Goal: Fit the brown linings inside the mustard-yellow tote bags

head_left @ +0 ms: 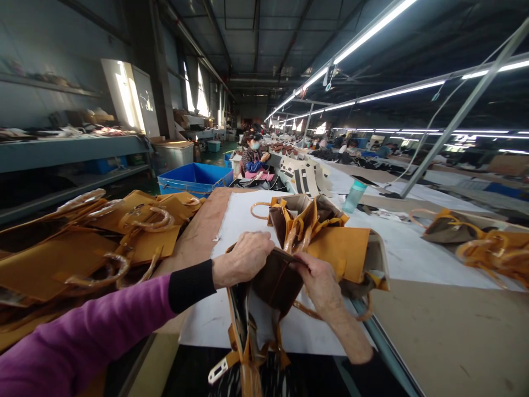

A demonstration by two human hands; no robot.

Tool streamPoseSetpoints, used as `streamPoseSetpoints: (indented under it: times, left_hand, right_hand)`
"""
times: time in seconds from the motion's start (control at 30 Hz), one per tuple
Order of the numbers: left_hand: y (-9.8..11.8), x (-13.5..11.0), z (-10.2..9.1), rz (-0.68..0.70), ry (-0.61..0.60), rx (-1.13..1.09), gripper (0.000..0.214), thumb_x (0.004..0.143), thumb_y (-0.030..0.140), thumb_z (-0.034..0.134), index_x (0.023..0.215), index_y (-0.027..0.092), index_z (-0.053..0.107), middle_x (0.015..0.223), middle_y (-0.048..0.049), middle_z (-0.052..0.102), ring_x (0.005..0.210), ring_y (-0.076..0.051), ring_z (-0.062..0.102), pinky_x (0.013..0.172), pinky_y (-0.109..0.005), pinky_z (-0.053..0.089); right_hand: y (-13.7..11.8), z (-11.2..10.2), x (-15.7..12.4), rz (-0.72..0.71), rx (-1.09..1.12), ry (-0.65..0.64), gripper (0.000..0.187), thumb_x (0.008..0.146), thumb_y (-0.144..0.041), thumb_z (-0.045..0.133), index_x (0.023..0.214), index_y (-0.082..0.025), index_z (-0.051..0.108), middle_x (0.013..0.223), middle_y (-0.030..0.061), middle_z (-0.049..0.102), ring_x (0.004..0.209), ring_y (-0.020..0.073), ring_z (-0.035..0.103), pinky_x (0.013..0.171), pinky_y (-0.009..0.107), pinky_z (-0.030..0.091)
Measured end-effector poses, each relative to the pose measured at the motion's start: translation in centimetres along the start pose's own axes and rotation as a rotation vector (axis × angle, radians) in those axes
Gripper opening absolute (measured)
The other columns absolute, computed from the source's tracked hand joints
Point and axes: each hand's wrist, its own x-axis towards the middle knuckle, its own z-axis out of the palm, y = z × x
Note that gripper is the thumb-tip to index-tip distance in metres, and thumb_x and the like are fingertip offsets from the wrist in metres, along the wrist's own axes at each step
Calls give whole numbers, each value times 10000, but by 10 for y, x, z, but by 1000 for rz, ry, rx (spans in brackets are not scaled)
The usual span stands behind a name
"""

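Between my hands is a handbag (278, 282) with a dark brown lining and mustard-yellow straps, one of them ending in a silver metal plate (217, 371). My left hand (244, 258) is closed on the bag's upper edge, its fingers curled over it. On the other side, my right hand (320, 282) pinches the same edge between thumb and fingers. The bag's lower part hangs toward me past the table's front edge. Just beyond my hands stand more yellow handbags (339, 248) with plastic-wrapped handles.
Many yellow bags (82, 251) lie piled on the left. Others (481, 242) rest at the far right. White paper (407, 251) covers part of the table. A teal bottle (354, 196) stands behind the bags. Beyond are a blue bin (196, 177) and a seated person (254, 157).
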Motion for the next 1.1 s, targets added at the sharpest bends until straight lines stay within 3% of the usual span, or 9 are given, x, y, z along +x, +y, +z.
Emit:
streamPoseSetpoints:
  times: [0.2,0.37,0.57,0.87,1.1]
  left_hand:
    - [-12,2,2,-64,100,-191,146,767,153,534,683,150,654,1037,-71,580,947,-200,504,842,-320,405]
    - [-14,3,3,-164,55,-327,142,744,140,532,702,132,667,703,-46,635,694,-157,552,646,-250,395]
    - [-12,3,0,-224,77,-415,141,682,111,533,656,134,669,584,-15,608,580,-125,518,554,-219,349]
    - [-10,8,-1,-276,105,-412,183,632,72,498,627,126,672,556,-10,590,555,-117,500,527,-211,338]
    - [-9,9,-1,-277,104,-394,197,620,77,479,629,120,671,572,-25,592,558,-120,502,521,-217,334]
  right_hand:
    - [-1,3,1,-3,5,17,251,834,-317,424,877,-199,642,827,35,672,793,199,609,705,273,429]
    - [3,9,0,-44,-9,73,266,853,-323,404,940,-210,628,914,45,667,856,200,605,750,278,436]
    - [1,7,3,9,13,86,259,830,-341,432,852,-208,653,795,36,679,756,198,617,713,273,456]
    - [10,15,3,-39,-14,105,318,881,-367,377,969,-216,642,967,52,671,914,208,604,814,300,436]
    - [7,14,4,-77,-164,113,342,914,-344,347,942,-190,652,896,63,672,853,188,607,771,264,408]
